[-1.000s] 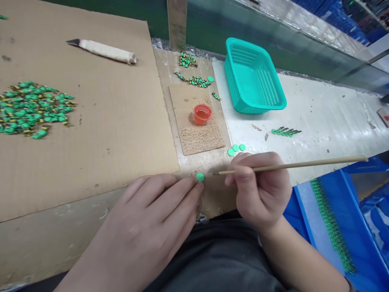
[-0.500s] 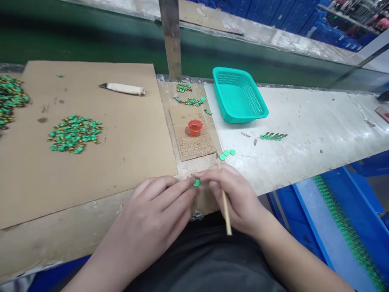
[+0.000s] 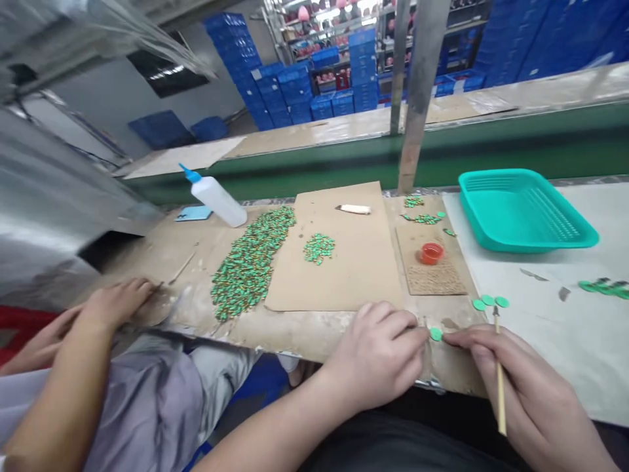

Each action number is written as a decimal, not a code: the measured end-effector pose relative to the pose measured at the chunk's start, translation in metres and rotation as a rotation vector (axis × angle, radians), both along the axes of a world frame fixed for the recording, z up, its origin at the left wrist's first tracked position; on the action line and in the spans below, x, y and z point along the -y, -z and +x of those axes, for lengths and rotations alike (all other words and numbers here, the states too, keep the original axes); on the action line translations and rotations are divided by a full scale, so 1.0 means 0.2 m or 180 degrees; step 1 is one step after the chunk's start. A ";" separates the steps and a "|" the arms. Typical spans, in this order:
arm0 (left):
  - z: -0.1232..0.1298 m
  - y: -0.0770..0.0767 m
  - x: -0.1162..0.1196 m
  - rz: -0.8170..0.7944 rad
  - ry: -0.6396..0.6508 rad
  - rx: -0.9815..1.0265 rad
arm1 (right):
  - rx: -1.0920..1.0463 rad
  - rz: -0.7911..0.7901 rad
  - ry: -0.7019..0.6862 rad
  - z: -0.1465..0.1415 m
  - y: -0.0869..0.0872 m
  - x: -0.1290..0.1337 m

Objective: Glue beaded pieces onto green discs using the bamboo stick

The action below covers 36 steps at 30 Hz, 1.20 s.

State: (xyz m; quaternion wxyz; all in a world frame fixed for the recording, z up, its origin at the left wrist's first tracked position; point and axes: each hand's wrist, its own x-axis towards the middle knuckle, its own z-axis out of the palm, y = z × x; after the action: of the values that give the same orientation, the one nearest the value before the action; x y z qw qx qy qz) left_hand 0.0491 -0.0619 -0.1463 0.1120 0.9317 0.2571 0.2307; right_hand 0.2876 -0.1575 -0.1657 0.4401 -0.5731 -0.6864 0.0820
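My right hand [image 3: 528, 387] is closed around a thin wooden stick with a dark tip [image 3: 500, 396], the tip pointing away from me. Its index finger reaches the right side of a small green disc [image 3: 436, 334] at the table's front edge. My left hand [image 3: 378, 351] is curled at the disc's left side, fingers together; what its fingertips pinch is too small to make out. Just beyond my right hand lie three more green discs [image 3: 487, 300]. A small red cup [image 3: 432, 253] stands on a cardboard piece [image 3: 411, 278] farther back.
Left of me, a co-worker's hand [image 3: 115, 301] rests on the table by a thin stick [image 3: 181, 269]. A pile of small green parts [image 3: 253, 262], a white bottle [image 3: 219, 202], a cardboard sheet [image 3: 354, 275] with a white-handled pointed tool [image 3: 354, 210], and a teal basket [image 3: 528, 210] stand around.
The view has swung left and up, bringing the co-worker and bottle into sight. Both my hands stay at the green disc, and the stick stays in my right hand.
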 end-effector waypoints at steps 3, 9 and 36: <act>-0.16 -0.06 -0.08 -0.0062 -0.0611 -0.0081 | 0.0002 0.0005 0.0237 0.01 0.03 0.02; -0.80 -0.30 -0.59 -0.0321 -0.2874 -0.0622 | -0.0136 -0.0118 0.0214 0.03 0.12 0.03; -0.57 -0.33 -0.49 -0.2660 -0.2105 0.1977 | -0.0379 0.0176 -0.0089 -0.06 -0.10 -0.04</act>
State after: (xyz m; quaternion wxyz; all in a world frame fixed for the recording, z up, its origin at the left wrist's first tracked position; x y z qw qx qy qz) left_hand -0.0656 0.0363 -0.0798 0.4598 0.5694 0.5563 0.3935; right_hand 0.2746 -0.1486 -0.1458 0.4947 -0.5451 -0.6690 0.1030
